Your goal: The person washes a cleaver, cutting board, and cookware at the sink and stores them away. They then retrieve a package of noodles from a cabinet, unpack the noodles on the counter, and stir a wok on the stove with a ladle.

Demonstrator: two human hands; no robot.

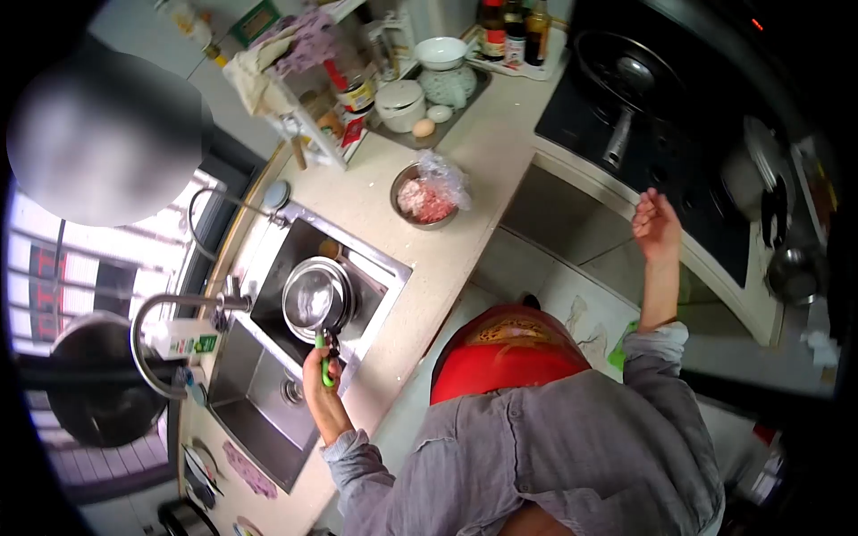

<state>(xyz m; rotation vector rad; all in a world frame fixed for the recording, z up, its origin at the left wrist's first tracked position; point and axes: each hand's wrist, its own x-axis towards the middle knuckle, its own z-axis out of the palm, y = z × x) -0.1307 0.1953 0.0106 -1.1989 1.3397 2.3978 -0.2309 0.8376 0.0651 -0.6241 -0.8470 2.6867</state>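
My left hand (320, 382) is closed around a green handle (323, 359) at the near edge of the sink. Beyond it, a round metal pan (315, 293) sits stacked with other round metalware in the upper basin (279, 308). A dark handle lies beside the green one, and I cannot tell which vessel each belongs to. My right hand (657, 225) is raised by the front edge of the stove (559, 125), loosely curled with fingers apart and nothing in it. Nearest to it is a frying pan (617, 147) with a metal handle.
A metal bowl of minced meat (420, 201) with a plastic bag (445, 177) stands on the counter (487, 161). Behind are an egg (423, 128), a white lidded jar (399, 103) and sauce bottles (514, 40). The curved faucet (143, 330) rises beside the sink. A lidded pot (751, 165) stands at right.
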